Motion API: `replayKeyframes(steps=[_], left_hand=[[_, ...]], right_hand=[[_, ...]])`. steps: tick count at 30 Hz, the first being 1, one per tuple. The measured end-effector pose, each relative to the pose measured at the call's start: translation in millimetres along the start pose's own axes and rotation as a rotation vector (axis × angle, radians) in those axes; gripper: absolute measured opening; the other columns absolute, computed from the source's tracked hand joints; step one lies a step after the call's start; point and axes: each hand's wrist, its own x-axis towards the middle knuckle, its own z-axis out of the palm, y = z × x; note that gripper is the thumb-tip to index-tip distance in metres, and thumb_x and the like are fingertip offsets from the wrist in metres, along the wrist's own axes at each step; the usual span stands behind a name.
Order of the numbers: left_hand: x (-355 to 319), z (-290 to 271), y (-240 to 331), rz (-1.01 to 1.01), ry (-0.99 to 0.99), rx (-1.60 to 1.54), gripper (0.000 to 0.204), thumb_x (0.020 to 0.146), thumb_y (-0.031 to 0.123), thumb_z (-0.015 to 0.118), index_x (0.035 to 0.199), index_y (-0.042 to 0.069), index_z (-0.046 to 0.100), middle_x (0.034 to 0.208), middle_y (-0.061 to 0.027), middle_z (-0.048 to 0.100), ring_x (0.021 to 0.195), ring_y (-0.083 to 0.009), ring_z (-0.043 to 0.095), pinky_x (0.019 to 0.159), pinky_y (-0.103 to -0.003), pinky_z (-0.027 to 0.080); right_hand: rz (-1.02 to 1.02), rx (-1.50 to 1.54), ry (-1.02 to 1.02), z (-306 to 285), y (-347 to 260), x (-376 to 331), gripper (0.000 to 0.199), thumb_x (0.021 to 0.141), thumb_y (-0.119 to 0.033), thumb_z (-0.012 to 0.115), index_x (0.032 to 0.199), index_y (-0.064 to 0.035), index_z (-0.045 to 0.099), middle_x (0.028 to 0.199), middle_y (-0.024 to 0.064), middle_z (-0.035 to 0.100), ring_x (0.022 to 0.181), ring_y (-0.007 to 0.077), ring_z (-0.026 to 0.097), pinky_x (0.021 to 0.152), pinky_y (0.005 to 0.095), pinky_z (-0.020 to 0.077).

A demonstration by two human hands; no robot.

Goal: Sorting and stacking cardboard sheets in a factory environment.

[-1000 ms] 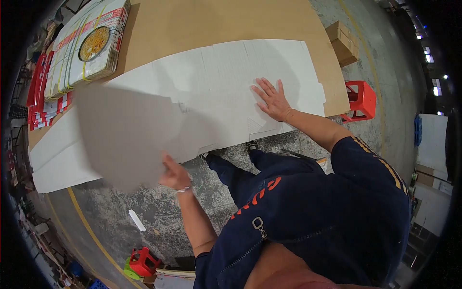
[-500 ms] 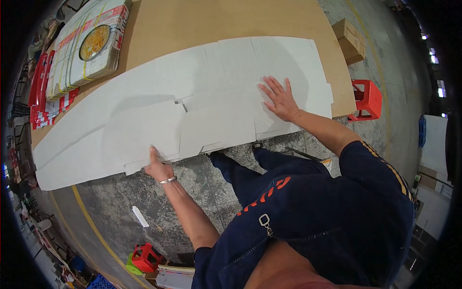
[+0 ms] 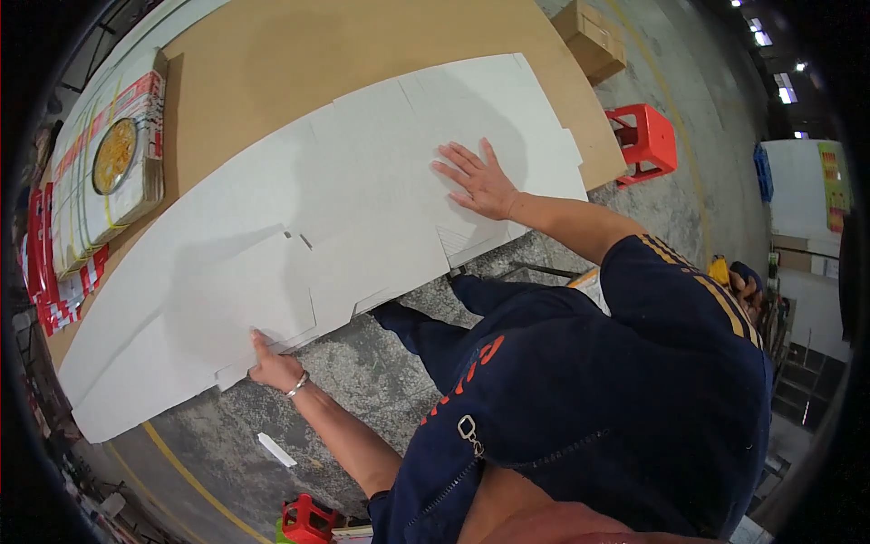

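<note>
A large white die-cut cardboard sheet (image 3: 362, 181) with flaps, slots and creases lies flat across the table and reaches over its near edge. At that near edge, my left hand (image 3: 276, 370) holds the sheet, thumb on top; its other fingers are mostly hidden underneath. My right hand (image 3: 483, 186) lies palm down on the right part of the sheet, fingers spread, holding nothing. A bracelet circles my left wrist.
On the far left of the brown tabletop (image 3: 263, 63) sits a strapped stack of printed cardboard (image 3: 77, 199), beside red-and-white pieces (image 3: 41, 258). Red stools stand at the right (image 3: 648, 140) and below (image 3: 308, 519). A brown box (image 3: 589, 41) is beyond the table. A white strip (image 3: 276, 450) lies on the floor.
The view has turned and shifted, so the table and sheet appear further left. Both hands keep about the same places on the sheet.
</note>
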Motion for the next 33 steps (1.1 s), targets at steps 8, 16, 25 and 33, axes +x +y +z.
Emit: replayKeyframes(steps=[8, 16, 25, 33], left_hand=[[-26, 12, 43, -0.120, -0.220, -0.392, 0.050, 0.088, 0.028, 0.062, 0.122, -0.006, 0.048, 0.119, -0.0156, 0.057, 0.106, -0.0220, 0.056, 0.093, -0.039, 0.045], [-34, 12, 28, 0.378, 0.020, 0.327, 0.019, 0.084, 0.009, 0.066, 0.098, -0.004, 0.063, 0.097, -0.0078, 0.065, 0.082, -0.0143, 0.059, 0.075, -0.031, 0.049], [1, -6, 15, 0.008, 0.058, 0.124, 0.021, 0.087, 0.016, 0.064, 0.088, -0.005, 0.062, 0.083, -0.0056, 0.064, 0.063, -0.0082, 0.053, 0.055, -0.026, 0.045], [-2, -4, 30, -0.228, -0.169, -0.575, 0.033, 0.087, 0.029, 0.064, 0.109, 0.005, 0.059, 0.099, -0.0052, 0.063, 0.081, -0.0150, 0.058, 0.071, -0.028, 0.047]], right_hand=[[0.008, 0.025, 0.020, -1, 16, -9, 0.063, 0.087, -0.038, 0.051, 0.143, -0.0223, 0.027, 0.151, 0.0042, 0.018, 0.139, 0.0220, 0.016, 0.104, 0.0641, 0.0072], [-0.009, 0.007, -0.005, -9, 13, -10, 0.064, 0.086, -0.034, 0.051, 0.143, -0.0196, 0.026, 0.151, 0.0057, 0.019, 0.139, 0.0236, 0.016, 0.105, 0.0626, 0.0070], [-0.025, 0.033, -0.014, -7, 16, -2, 0.064, 0.086, -0.029, 0.050, 0.144, -0.0173, 0.026, 0.151, 0.0083, 0.018, 0.139, 0.0270, 0.016, 0.106, 0.0617, 0.0050], [-0.036, 0.017, 0.017, -4, 19, -8, 0.062, 0.086, -0.029, 0.049, 0.143, -0.0157, 0.028, 0.151, 0.0098, 0.019, 0.139, 0.0287, 0.017, 0.106, 0.0612, 0.0066]])
